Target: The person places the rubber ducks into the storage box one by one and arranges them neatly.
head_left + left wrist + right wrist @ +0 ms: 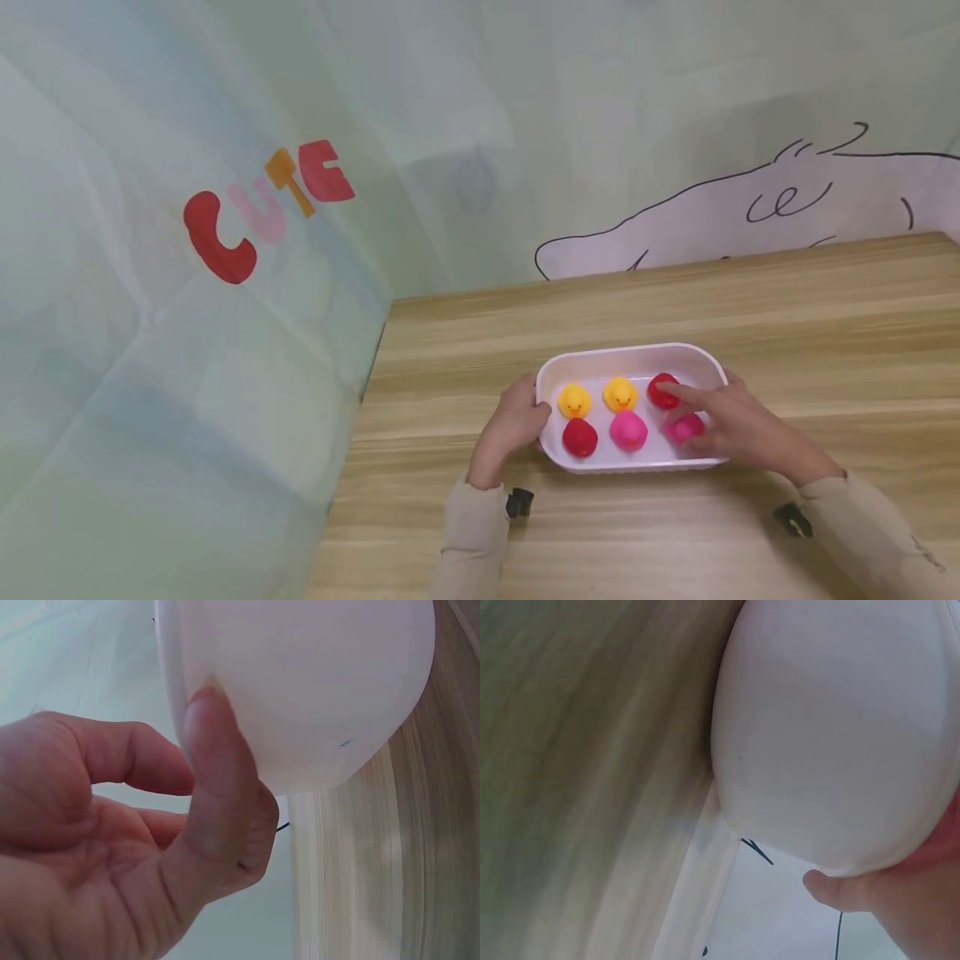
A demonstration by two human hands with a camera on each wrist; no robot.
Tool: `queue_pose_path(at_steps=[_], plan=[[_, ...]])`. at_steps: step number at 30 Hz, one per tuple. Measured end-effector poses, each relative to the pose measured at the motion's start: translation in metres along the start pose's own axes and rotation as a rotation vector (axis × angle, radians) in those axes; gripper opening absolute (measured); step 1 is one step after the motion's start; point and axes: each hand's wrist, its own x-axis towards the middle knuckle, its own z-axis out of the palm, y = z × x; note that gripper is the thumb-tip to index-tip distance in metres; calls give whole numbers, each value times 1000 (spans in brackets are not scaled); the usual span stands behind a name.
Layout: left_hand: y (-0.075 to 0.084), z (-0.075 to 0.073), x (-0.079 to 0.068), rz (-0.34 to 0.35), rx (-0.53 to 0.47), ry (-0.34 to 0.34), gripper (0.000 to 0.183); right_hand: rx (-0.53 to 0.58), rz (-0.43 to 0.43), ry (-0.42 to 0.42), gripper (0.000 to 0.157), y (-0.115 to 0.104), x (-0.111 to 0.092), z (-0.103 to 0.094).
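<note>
A white plastic tray (626,462) with rounded corners stands on the wooden table. Inside sit small toy ducks: a yellow duck (574,402), a second yellow duck (620,395), a red duck (580,437), another red duck (662,390), a pink duck (628,431) and a further pink duck (686,427). My left hand (517,417) grips the tray's left end at its rim. Over the right end reaches my right hand (735,421), fingers spread above the right-hand pink duck, one fingertip at the red duck behind it. That hand partly hides both ducks.
The wooden table (450,350) meets a pale printed backdrop (465,167) behind and at the left. Coloured letters (220,237) mark the left side. Dark straps (519,502) show near both sleeves.
</note>
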Motion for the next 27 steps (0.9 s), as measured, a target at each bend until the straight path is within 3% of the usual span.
queue_pose_path(at_steps=[12, 27], plan=[[-6, 0, 5, 14, -4, 7, 46, -31, -81, 14, 68, 5, 7, 8], [-14, -3, 8, 24, -15, 45, 45, 141, -171, 28, 58, 14, 15, 0]])
